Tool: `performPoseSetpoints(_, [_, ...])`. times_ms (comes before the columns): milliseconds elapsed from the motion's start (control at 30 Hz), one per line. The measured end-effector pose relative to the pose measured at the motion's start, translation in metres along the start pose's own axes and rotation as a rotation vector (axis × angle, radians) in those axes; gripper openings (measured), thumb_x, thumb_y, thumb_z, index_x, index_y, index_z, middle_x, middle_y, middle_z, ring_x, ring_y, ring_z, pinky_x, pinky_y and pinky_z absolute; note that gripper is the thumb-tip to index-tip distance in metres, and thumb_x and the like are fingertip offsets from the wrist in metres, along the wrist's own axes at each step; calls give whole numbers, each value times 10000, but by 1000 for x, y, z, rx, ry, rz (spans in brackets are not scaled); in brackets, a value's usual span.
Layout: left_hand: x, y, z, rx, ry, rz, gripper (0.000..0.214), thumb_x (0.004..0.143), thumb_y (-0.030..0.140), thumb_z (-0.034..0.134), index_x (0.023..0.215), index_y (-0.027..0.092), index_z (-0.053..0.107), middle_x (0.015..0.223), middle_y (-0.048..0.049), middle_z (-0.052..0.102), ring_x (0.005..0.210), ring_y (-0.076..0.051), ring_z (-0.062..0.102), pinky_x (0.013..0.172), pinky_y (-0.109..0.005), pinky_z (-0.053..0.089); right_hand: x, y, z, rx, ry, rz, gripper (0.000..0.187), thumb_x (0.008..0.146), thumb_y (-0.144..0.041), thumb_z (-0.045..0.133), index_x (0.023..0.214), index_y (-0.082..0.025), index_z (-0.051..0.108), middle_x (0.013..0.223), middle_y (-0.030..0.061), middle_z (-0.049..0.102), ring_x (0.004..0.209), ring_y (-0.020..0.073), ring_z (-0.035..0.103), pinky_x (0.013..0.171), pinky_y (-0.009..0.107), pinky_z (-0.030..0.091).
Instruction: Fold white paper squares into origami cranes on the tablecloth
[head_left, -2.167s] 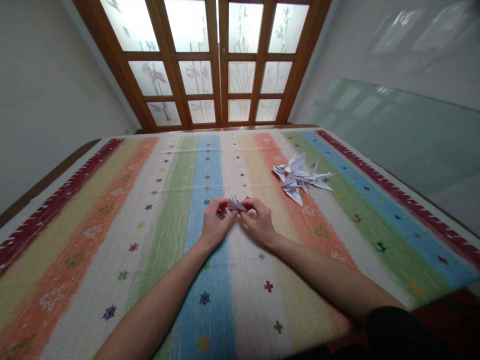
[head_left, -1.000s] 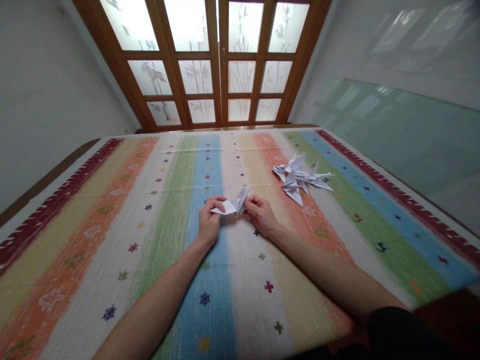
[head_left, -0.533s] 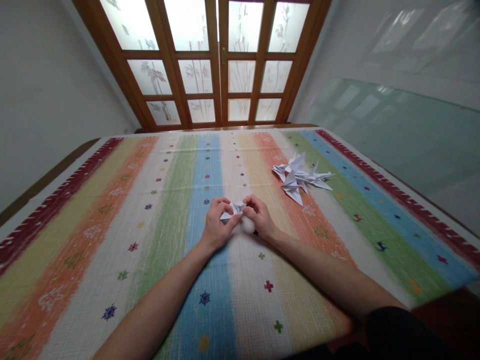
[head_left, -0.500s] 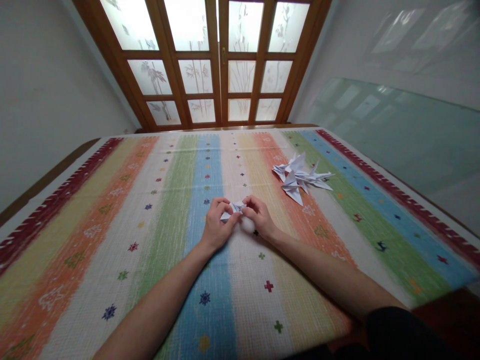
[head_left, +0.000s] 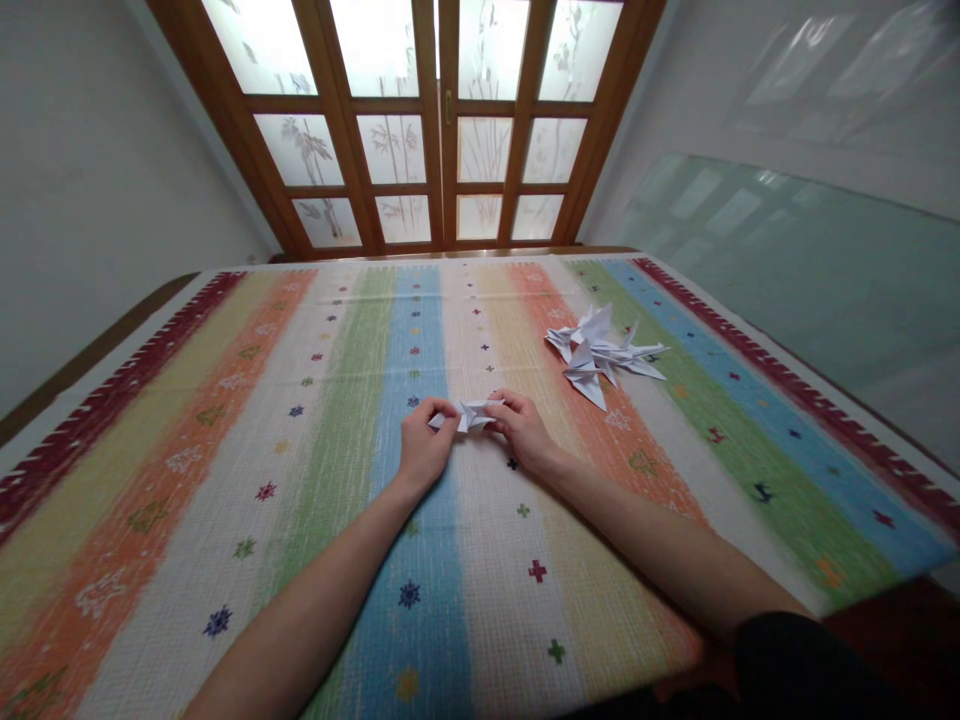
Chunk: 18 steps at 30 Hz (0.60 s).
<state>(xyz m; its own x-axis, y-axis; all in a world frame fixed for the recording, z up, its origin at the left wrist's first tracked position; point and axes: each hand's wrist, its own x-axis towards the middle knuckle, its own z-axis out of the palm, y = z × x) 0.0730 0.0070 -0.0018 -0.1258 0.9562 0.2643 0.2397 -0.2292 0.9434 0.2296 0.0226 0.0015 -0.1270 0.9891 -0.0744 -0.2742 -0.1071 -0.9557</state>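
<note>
A small piece of folded white paper [head_left: 470, 415] is stretched between my two hands, over the pale stripe of the tablecloth. My left hand [head_left: 427, 440] pinches its left end between thumb and fingers. On the other side, the fingers and thumb of my right hand [head_left: 521, 430] close on its right end. Folded points show in the middle of the paper, while both ends are partly hidden by my fingers. Beyond my right hand lies a cluster of several white origami cranes [head_left: 600, 352], apart from both hands.
A striped, patterned tablecloth [head_left: 330, 440] covers the table. Wooden doors with frosted panes [head_left: 397, 150] stand past its far edge. A pale wall [head_left: 90, 180] is on the left, and a greenish glass panel [head_left: 780, 270] leans or hangs along the right wall.
My left hand has shifted a little left, away from my right hand. More of the folded paper's middle now shows between the fingers. The cranes have stayed in place.
</note>
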Motion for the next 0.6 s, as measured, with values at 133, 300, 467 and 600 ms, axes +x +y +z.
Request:
performPoseSetpoints(133, [9,-3,-3,-209,158,-170,248,614,266,738,768,182,563,731,13,619,659,-127,593,601,-229,455,7,1,-7,6,87,-112,259,647,-404,725,651,-201,564,616,-33,592,596,126,577,609,271,515])
performPoseSetpoints(300, [16,-10,-6,-531,115,-384,425,560,291,788,839,199,481,704,32,611,595,-116,613,588,-251,512,14,1,-17,39,95,-144,319,676,-477,722,662,-206,554,655,-25,597,628,131,586,660,299,536])
performPoseSetpoints(467, [18,-6,-8,-752,24,-533,385,612,173,788,848,196,484,698,24,634,605,-109,634,593,-233,559,19,1,-22,206,120,-99,274,651,-408,776,690,-207,594,703,-8,649,666,144,608,663,300,540])
performPoseSetpoints(600, [18,1,-9,-850,12,-602,326,662,86,754,854,183,509,706,21,652,571,-96,638,531,-192,564,23,2,-26,347,76,-60,206,672,-334,777,697,-204,619,729,-2,671,698,148,632,695,298,554])
